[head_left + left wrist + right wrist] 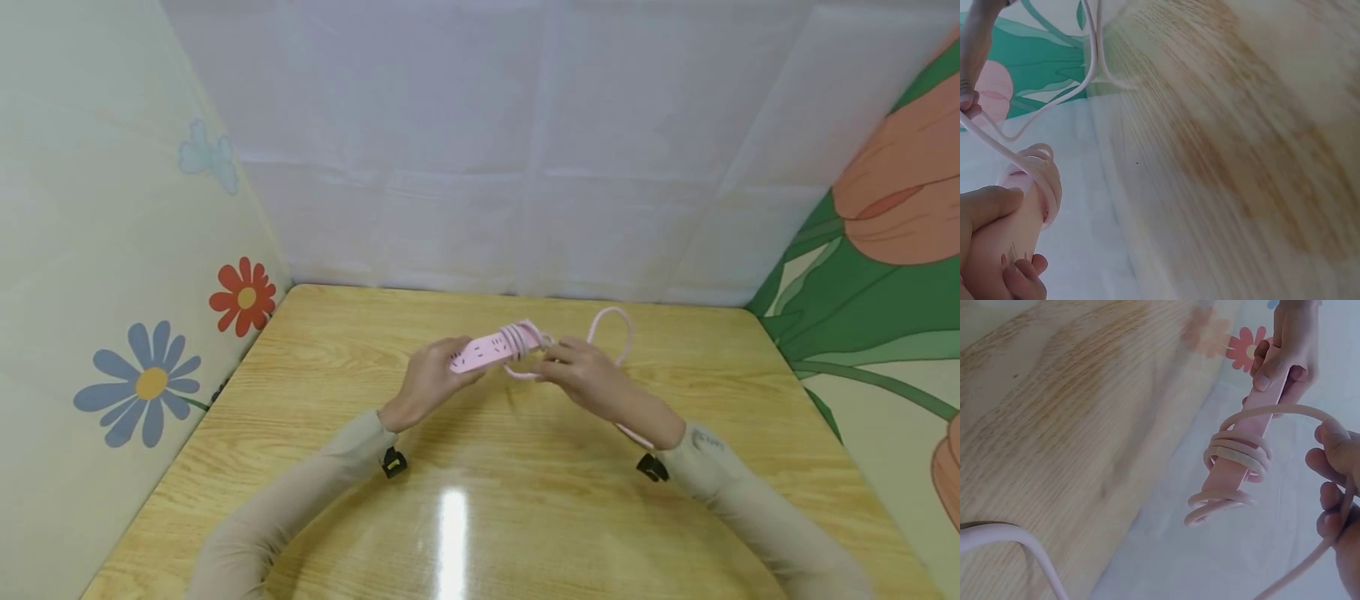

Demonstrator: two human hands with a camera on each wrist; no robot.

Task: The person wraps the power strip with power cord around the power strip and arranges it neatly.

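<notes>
Head: the forearms [300, 477] angle inward, left hand [433, 379] gripping the pink power strip [477, 353] above the table [525, 517]. Left wrist: thumb [994, 203] extended along the strip. Right wrist: plainest here, the right hand [1344, 456] pinches the cord [1297, 409], wound round the strip.

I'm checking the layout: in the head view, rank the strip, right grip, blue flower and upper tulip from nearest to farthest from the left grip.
1. Strip: held in the left grip.
2. Right grip: to the right, past the strip's far end.
3. Blue flower: out to the left.
4. Upper tulip: far right, higher up.
</notes>
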